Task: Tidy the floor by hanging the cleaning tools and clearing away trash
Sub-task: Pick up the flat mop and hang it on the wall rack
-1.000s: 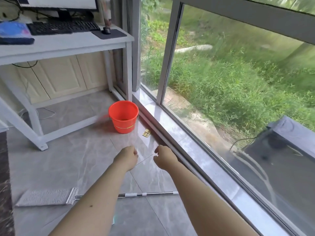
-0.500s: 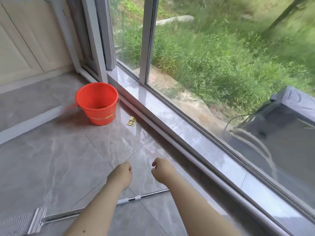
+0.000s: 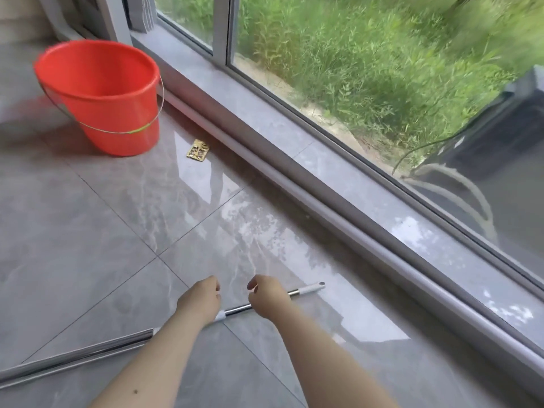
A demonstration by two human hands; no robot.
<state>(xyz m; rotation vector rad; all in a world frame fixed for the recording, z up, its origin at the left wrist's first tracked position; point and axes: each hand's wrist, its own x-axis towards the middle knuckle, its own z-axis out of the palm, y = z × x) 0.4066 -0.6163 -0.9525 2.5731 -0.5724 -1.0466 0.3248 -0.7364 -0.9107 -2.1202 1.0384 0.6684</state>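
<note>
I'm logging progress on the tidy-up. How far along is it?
Nothing looks done yet. The mop handle lies on the floor; left hand and right hand hover above it, loosely curled, gripping nothing. The gold wrapper still lies beside the orange bucket.

Floor: glossy grey marble-look floor tiles (image 3: 88, 245) with thin grout lines; pale reflections of the window lie across the middle.
Sill: low grey stone window sill (image 3: 294, 148), running diagonally from top centre to the lower right edge.
Trim: white rounded strip (image 3: 338, 231) along the foot of the sill, touching the floor.
Window: large glass panes in a grey metal frame (image 3: 219, 28), with 1 upright post.
Outside: tall green grass (image 3: 368, 54) and a patch of bare sandy ground (image 3: 294, 92) next to the glass.
Dark shape: black boxy object (image 3: 506, 136) outside at the right edge, blurred.
</note>
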